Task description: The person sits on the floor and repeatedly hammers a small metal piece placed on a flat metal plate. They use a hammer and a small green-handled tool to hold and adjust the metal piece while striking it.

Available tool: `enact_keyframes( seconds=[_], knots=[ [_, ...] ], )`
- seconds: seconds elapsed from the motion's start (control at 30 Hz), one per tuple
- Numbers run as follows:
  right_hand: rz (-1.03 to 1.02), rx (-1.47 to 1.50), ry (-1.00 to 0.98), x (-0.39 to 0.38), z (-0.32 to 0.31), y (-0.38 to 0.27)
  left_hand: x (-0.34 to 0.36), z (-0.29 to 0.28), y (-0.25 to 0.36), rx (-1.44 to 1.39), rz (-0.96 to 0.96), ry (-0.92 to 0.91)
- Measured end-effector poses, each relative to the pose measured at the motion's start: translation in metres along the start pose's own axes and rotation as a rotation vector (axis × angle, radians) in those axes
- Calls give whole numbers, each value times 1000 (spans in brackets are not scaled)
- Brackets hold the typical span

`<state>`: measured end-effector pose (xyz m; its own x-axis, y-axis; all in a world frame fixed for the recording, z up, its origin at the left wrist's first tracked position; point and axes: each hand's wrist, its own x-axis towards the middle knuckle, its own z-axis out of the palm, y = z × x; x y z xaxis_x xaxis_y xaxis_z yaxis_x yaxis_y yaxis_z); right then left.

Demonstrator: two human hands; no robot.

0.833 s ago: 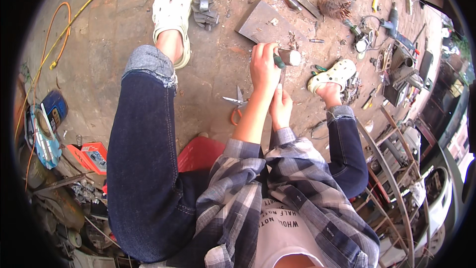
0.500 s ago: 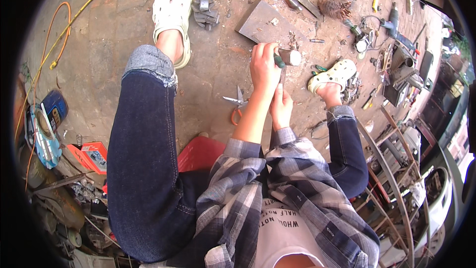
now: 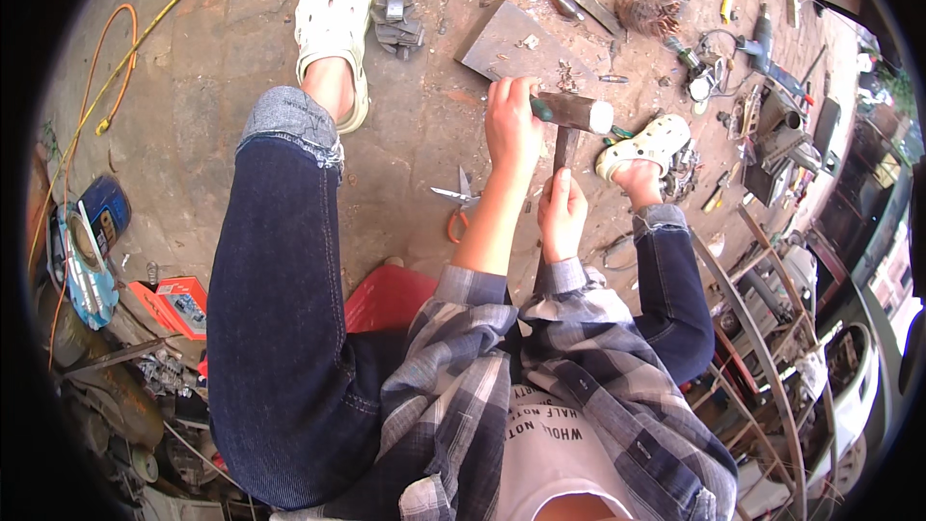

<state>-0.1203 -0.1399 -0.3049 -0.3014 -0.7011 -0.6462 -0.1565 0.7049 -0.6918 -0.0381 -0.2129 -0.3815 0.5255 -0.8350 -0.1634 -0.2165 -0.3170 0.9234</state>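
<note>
My right hand [image 3: 562, 218] is wrapped round the handle of a hammer [image 3: 582, 113], whose steel head has a bright, worn face. Just left of the hammer head, my left hand [image 3: 514, 135] closes on a green-handled tool [image 3: 542, 110]. Only the end of that green handle shows beside my fingers; the rest is hidden, so its kind is unclear. Ahead of both hands a flat metal plate [image 3: 511, 43] lies on the ground, with metal scraps [image 3: 567, 77] at its right part.
Orange-handled scissors [image 3: 459, 207] lie left of my forearms. Stacked metal pieces [image 3: 398, 24] sit by my left shoe. Farther right are a coil of copper-coloured wire [image 3: 648, 13], a heat-gun-like power tool [image 3: 764, 48] and a metal frame [image 3: 772, 328]. A red box [image 3: 174, 307] stands at left.
The hammer has shifted right and its head shows larger, with more handle visible. My right hand has moved a little right; my left hand has barely moved.
</note>
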Motion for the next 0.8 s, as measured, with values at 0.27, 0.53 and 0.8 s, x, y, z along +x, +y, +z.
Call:
enact_keyframes(
  seconds=[0.27, 0.53, 0.8],
  knots=[
    [-106, -25, -46, -32, -14, -48, 8, 0, 3, -12, -65, -14],
    [-158, 11, -35, -41, -15, -64, 5, -3, 5, -72, 13, 88],
    [136, -47, 20, -9, -20, 0, -3, -11, -9, -77, -45, 332]
  ],
)
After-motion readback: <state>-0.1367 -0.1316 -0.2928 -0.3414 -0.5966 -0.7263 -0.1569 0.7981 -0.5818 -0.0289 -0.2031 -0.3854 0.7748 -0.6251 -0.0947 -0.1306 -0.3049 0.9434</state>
